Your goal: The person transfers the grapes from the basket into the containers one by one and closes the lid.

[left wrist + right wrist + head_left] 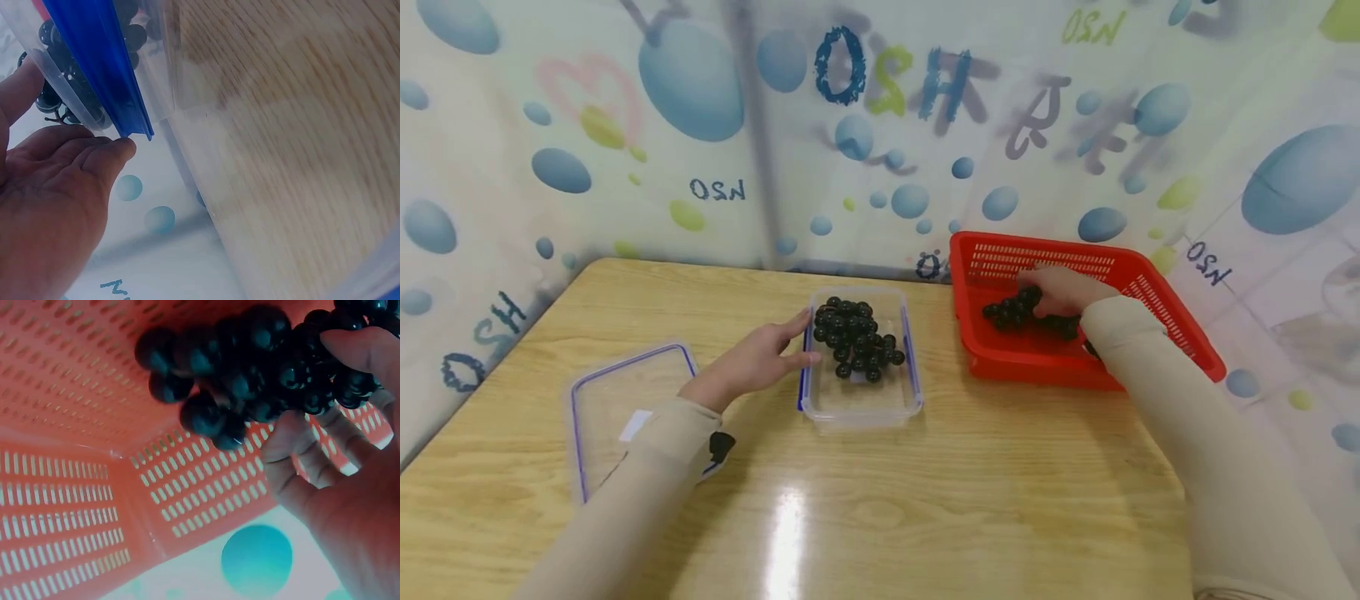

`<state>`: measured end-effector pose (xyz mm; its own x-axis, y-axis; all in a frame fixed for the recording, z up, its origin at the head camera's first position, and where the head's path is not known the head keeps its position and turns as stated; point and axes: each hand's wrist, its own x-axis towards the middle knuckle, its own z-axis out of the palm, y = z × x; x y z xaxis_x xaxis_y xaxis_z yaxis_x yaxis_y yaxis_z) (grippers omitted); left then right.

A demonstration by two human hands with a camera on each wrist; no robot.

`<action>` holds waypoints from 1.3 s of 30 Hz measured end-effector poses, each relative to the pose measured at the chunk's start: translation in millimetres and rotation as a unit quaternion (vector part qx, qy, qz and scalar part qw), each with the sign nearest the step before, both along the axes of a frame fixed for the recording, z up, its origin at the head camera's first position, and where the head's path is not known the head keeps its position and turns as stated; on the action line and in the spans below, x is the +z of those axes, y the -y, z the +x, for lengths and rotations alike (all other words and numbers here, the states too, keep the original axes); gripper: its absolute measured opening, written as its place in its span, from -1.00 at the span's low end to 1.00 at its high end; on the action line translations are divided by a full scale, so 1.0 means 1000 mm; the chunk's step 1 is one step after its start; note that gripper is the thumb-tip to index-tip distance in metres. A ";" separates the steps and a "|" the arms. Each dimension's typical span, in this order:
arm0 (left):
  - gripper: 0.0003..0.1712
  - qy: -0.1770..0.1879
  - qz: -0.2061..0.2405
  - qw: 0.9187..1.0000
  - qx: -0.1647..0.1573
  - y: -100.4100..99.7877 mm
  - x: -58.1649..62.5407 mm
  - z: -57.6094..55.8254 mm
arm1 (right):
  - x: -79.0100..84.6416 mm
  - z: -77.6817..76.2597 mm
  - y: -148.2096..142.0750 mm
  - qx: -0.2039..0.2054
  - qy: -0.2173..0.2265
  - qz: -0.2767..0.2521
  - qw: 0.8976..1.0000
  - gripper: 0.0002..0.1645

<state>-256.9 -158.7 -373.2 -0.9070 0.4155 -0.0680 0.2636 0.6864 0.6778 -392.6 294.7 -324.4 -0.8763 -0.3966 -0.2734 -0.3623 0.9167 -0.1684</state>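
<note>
Glossy grapes (848, 329), smooth plastic container (861, 413)

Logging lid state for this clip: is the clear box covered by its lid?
No, the lid lies on the table, left of the open box.

A left sleeve (658, 467), cropped by the head view's bottom edge, covers part of a clear lid (613, 387) (its white label (636, 425) too small to read), while a right hand (1063, 290) partly hides dark grapes (1011, 310) inside a red basket (1022, 367).

Long beige sleeves (625, 500), both sides, plain fabric; snug cuffs (681, 427), same beige; fingers (107, 159) bare.
</note>
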 end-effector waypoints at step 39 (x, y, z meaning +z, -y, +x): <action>-0.14 0.000 0.000 1.000 -0.009 0.000 0.001 -0.002 | 0.056 0.135 0.205 0.104 -0.123 -0.021 0.987 -0.40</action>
